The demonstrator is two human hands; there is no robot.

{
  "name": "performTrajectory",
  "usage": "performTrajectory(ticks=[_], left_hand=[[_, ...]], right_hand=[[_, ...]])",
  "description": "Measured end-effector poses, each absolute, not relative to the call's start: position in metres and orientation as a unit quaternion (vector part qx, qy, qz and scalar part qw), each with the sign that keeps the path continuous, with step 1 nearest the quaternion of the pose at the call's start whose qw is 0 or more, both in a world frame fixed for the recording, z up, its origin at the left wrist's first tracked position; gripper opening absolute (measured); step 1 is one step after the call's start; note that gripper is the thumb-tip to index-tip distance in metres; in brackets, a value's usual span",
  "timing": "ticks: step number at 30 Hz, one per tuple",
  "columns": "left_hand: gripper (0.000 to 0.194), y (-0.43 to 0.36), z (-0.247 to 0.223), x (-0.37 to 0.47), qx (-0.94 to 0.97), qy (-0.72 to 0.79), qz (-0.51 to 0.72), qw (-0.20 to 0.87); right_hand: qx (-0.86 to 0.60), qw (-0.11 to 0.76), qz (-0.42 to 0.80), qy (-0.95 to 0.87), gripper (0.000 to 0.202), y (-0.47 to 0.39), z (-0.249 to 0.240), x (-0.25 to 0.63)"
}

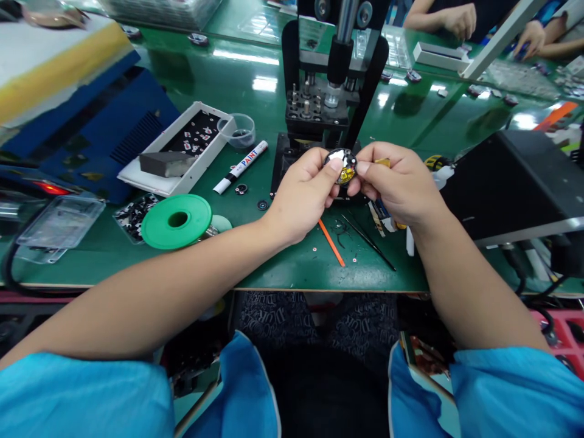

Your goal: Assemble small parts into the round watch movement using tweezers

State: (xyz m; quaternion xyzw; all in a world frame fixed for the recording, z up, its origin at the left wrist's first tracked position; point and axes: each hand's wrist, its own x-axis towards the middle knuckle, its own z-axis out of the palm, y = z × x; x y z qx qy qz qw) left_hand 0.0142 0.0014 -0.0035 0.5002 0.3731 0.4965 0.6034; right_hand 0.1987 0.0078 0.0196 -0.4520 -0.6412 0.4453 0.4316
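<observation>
Between my two hands is a small round electronic assembly [347, 173] with a dark rim, a white patch and a yellow part inside. My left hand [305, 190] grips it from the left, thumb across its face. Closed at its right edge, my right hand [398, 181] pinches the rim with thumb and forefinger; a small yellowish piece shows behind those fingers. Both hands are just in front of a black hand press [318, 112]. Below them on the green table lie an orange stick [331, 242] and black tweezers [371, 243].
To the left are a paint marker [240, 167], a white tray [201, 167] of small parts, a clear cup [241, 139], a green spool [159, 228] and a blue machine [91, 131]. A black box [515, 182] stands right. Other people's hands [460, 22] work across the table.
</observation>
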Motion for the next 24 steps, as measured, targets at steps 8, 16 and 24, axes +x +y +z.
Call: performTrajectory(ticks=[8,16,24], left_hand=[[0.031,0.0017,-0.0036,0.0154,0.496,0.386,0.501,0.595],[0.030,0.0038,-0.0057,0.0125,0.542,0.399,0.504,0.541],[0.031,0.0024,-0.0041,0.0096,0.630,0.424,0.511,0.402]], right_hand=[[-0.467,0.449,0.417,-0.637,0.019,0.0077,0.0210,0.1994],[-0.485,0.429,0.373,-0.664,0.015,0.0079,0.0218,0.2016],[-0.505,0.386,0.262,-0.726,0.016,0.0108,0.0195,0.2023]])
